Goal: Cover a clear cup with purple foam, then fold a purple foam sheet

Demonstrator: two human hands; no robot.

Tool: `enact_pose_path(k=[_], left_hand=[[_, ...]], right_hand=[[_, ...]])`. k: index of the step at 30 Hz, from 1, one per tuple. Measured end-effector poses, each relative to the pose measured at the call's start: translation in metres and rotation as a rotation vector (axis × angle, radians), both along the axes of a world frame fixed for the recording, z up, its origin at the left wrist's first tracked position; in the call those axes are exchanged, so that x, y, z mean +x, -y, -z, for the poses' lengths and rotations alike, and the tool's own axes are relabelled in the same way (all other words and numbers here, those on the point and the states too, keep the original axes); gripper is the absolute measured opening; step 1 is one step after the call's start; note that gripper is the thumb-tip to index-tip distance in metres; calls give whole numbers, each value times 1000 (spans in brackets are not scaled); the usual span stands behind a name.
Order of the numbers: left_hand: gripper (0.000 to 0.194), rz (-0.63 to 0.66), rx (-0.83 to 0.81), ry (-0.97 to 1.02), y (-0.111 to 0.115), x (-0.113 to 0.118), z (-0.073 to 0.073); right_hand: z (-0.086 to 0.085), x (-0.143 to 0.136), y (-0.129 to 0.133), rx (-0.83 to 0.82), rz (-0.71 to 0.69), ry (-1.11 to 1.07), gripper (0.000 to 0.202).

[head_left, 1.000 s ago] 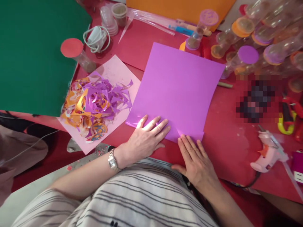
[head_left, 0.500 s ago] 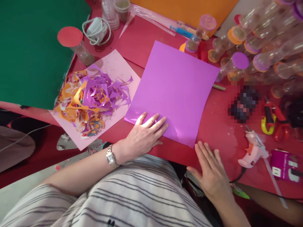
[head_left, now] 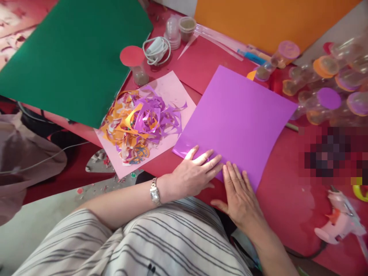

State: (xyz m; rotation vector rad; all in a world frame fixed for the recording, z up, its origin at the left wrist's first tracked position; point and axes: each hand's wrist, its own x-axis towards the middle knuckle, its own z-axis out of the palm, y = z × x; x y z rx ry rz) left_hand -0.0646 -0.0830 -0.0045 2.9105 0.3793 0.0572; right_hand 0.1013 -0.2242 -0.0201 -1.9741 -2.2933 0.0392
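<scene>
A sheet of purple paper point(head_left: 238, 119) lies on the red table point(head_left: 290, 203), its near edge folded over into a narrow glossy strip. Flat on that folded edge, my left hand point(head_left: 195, 172) presses down with its fingers spread; a metal watch point(head_left: 154, 191) is on the wrist. My right hand point(head_left: 240, 193) rests close beside it, fingers stretched out over the same near edge, thumb apart. To the left of the sheet, a pale pink sheet point(head_left: 179, 90) bears a heap of orange and purple paper scraps point(head_left: 143, 119).
A green board point(head_left: 74, 61) takes up the back left, near a red-topped hourglass-shaped container point(head_left: 139, 73) and a white coiled cable point(head_left: 156, 50). Several clear plastic containers point(head_left: 319, 101) crowd the back right. A pink glue gun point(head_left: 340, 218) lies at the right.
My right hand has moved left from the table beside the sheet onto its near edge. My left hand keeps its place on the fold. The view has turned leftward.
</scene>
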Motion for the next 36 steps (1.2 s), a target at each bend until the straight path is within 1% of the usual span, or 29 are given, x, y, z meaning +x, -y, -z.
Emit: enact_pose_path(k=[4,9,14,20,23,26,31,36], left_hand=[[59,30,-22,14,-4,-6,1],[51,170,-43,115,-9,-18,2],[48,168,-52,105,-11,-21,3],[49,171,-68,90,-21,-30,-1],[47,158,-85,77,-28,-41,-4],[47,117,-85,70,-33,-55,-8],[47,58,-35,28,-39,-79,-14],[48,-22,2,-18,-40,-94,-15]], right_hand=[[2,1,3,-21,10,-4,102],[2,1,3,-17,-10,-15,100],[0,2,4,-36,-8,-5,91],[3,4,5,-36,-25,-7,90],[5,3,5,-26,-13,-18,90],[5,2,5,-19,-9,-26,90],[3,1,5,-13,-9,-30,89],[4,2,5,-2,-21,-23,89]])
